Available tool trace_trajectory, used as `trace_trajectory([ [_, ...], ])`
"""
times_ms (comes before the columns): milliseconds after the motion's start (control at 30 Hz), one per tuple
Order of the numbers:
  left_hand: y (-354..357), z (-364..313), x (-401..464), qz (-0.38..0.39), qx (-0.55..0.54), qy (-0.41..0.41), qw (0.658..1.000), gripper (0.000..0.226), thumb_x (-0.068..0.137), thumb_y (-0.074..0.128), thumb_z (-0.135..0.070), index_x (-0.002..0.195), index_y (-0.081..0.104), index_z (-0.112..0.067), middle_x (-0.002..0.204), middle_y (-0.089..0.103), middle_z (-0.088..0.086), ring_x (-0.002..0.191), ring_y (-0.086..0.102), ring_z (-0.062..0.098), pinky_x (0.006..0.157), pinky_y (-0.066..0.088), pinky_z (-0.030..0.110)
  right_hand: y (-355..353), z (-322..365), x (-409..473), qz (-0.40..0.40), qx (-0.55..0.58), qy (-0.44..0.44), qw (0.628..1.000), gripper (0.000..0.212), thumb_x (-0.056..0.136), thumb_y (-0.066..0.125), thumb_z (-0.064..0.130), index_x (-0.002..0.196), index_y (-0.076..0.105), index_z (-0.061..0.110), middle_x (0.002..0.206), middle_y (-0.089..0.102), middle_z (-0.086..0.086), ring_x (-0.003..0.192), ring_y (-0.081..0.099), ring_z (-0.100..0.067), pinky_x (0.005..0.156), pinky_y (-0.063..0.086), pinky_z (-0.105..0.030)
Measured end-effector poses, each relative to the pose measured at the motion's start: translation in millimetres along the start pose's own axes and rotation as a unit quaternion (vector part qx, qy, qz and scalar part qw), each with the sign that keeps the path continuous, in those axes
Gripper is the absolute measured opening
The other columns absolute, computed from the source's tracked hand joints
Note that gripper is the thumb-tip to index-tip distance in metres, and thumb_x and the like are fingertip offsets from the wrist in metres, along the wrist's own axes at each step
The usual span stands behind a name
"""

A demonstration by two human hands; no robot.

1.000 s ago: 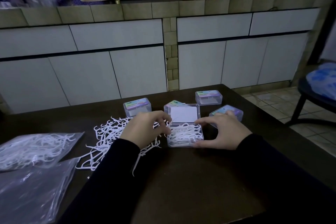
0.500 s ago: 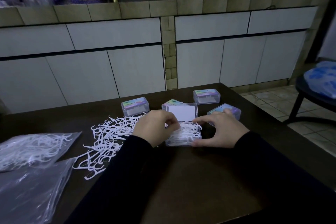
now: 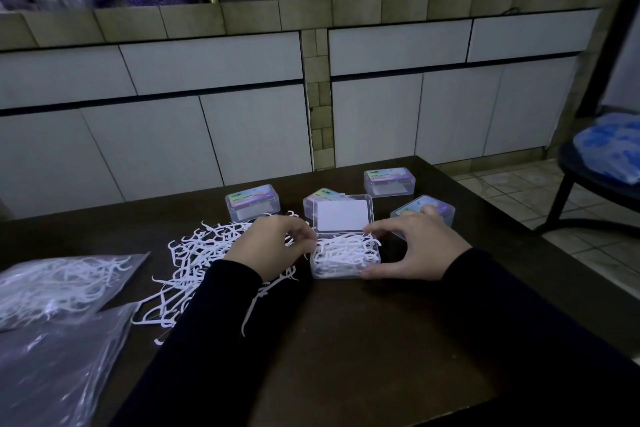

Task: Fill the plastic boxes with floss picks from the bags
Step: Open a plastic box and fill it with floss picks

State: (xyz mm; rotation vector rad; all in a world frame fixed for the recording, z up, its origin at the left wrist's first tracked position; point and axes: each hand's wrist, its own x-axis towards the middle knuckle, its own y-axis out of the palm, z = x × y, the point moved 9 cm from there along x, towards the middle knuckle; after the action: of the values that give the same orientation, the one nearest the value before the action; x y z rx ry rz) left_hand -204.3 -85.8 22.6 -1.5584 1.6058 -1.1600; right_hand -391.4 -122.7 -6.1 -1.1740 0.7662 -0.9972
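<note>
An open clear plastic box [image 3: 346, 258] full of white floss picks sits mid-table, its lid [image 3: 343, 215] standing up behind it. My right hand [image 3: 415, 248] grips the box's right side, thumb at the front corner and fingers over the back rim. My left hand [image 3: 273, 248] rests at the box's left edge with its fingers curled on the picks there. A loose pile of floss picks [image 3: 194, 260] spreads out to the left. A clear bag of picks [image 3: 59, 284] lies at far left.
Several closed clear boxes with colourful labels stand behind: one [image 3: 252, 201], one [image 3: 389, 182], one [image 3: 424, 213], and one partly hidden [image 3: 320, 199]. A flat, mostly empty bag [image 3: 52, 374] lies at front left. A chair [image 3: 599, 170] stands off the dark table's right edge [image 3: 519, 229].
My left hand slid from over the box's left part back to its left edge. My right hand stays on the box. The view shifted slightly.
</note>
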Motion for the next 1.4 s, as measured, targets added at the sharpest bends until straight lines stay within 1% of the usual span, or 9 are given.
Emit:
trace_trajectory([
  [367, -2.6, -0.1, 0.9, -0.033, -0.026, -0.021, 0.999, 0.008, 0.092, 0.061, -0.026, 0.089, 0.062, -0.033, 0.094, 0.064, -0.01, 0.081, 0.054, 0.003, 0.075, 0.041, 0.023, -4.2, 4.6, -4.1, -0.004, -0.012, 0.006, 1.0, 0.08, 0.066, 0.06, 0.079, 0.138, 0.038, 0.05, 0.137, 0.05, 0.015, 0.129, 0.029, -0.022, 0.101, 0.03, -0.04],
  [533, -0.4, -10.9, 1.6, -0.042, 0.03, -0.007, 0.999, 0.014, 0.09, 0.062, -0.033, 0.101, 0.071, -0.029, 0.105, 0.06, -0.009, 0.097, 0.056, 0.01, 0.083, 0.046, 0.026, -4.9, 4.9, -4.3, -0.005, -0.015, 0.006, 1.0, 0.079, 0.067, 0.06, 0.079, 0.137, 0.039, 0.049, 0.135, 0.051, 0.014, 0.127, 0.03, -0.021, 0.098, 0.031, -0.038],
  [667, -1.7, -36.0, -0.9, -0.094, 0.049, 0.063, 0.992, 0.021, 0.092, 0.058, -0.034, 0.111, 0.067, -0.032, 0.117, 0.054, -0.014, 0.104, 0.052, 0.005, 0.083, 0.043, 0.022, -5.1, 5.2, -5.2, -0.002, -0.007, 0.003, 1.0, 0.078, 0.068, 0.06, 0.078, 0.137, 0.039, 0.049, 0.136, 0.05, 0.013, 0.128, 0.03, -0.021, 0.1, 0.03, -0.039],
  [767, 18.8, -67.0, -1.3, -0.055, 0.067, 0.162, 0.983, 0.024, 0.095, 0.055, -0.031, 0.115, 0.066, -0.032, 0.12, 0.058, -0.014, 0.107, 0.052, 0.005, 0.089, 0.045, 0.024, -6.1, 6.0, -6.3, -0.005, -0.009, -0.004, 1.0, 0.077, 0.069, 0.061, 0.076, 0.137, 0.039, 0.049, 0.135, 0.051, 0.01, 0.127, 0.031, -0.022, 0.099, 0.03, -0.038],
  [867, 29.2, -71.1, 0.9, -0.032, 0.083, 0.183, 0.979, 0.024, 0.096, 0.053, -0.031, 0.116, 0.067, -0.031, 0.119, 0.061, -0.013, 0.107, 0.051, 0.008, 0.089, 0.046, 0.03, -9.1, 9.3, -8.3, -0.012, -0.011, -0.01, 1.0, 0.075, 0.071, 0.062, 0.073, 0.138, 0.04, 0.047, 0.133, 0.052, 0.01, 0.125, 0.032, -0.021, 0.094, 0.028, -0.035],
  [1033, 5.5, -43.1, 0.1, -0.077, 0.0, 0.122, 0.99, 0.023, 0.091, 0.058, -0.037, 0.111, 0.067, -0.033, 0.118, 0.061, -0.015, 0.111, 0.049, 0.003, 0.098, 0.043, 0.031, -5.8, 5.3, -5.4, -0.006, -0.014, 0.003, 1.0, 0.08, 0.066, 0.06, 0.079, 0.137, 0.038, 0.05, 0.135, 0.049, 0.008, 0.127, 0.03, -0.023, 0.098, 0.031, -0.039],
  [1167, -1.9, -2.5, -4.1, -0.033, -0.073, 0.018, 0.997, 0.044, 0.074, 0.067, -0.057, 0.113, 0.055, -0.04, 0.125, 0.053, -0.014, 0.115, 0.047, 0.005, 0.099, 0.042, 0.031, -5.8, 4.6, -6.9, 0.004, -0.027, 0.005, 1.0, 0.082, 0.065, 0.059, 0.08, 0.138, 0.037, 0.052, 0.133, 0.047, 0.005, 0.126, 0.03, -0.023, 0.097, 0.033, -0.039],
  [1300, 14.3, -1.1, -8.4, 0.053, -0.072, -0.015, 0.996, 0.065, 0.071, 0.075, -0.051, 0.127, 0.046, -0.04, 0.135, 0.046, -0.015, 0.114, 0.041, 0.006, 0.102, 0.039, 0.034, -18.7, -0.6, -9.3, -0.034, 0.02, -0.03, 0.999, 0.048, 0.085, 0.055, 0.061, 0.13, 0.043, 0.054, 0.122, 0.05, 0.019, 0.125, 0.033, -0.019, 0.098, 0.028, -0.037],
  [1400, 21.2, -1.9, -4.6, 0.065, -0.062, -0.021, 0.996, 0.072, 0.071, 0.078, -0.048, 0.132, 0.04, -0.043, 0.139, 0.046, -0.013, 0.115, 0.042, 0.009, 0.101, 0.037, 0.032, -31.7, -6.0, -11.7, -0.062, -0.006, -0.039, 0.997, 0.024, 0.089, 0.056, 0.033, 0.102, 0.052, 0.053, 0.111, 0.058, 0.024, 0.119, 0.042, -0.012, 0.099, 0.027, -0.034],
])
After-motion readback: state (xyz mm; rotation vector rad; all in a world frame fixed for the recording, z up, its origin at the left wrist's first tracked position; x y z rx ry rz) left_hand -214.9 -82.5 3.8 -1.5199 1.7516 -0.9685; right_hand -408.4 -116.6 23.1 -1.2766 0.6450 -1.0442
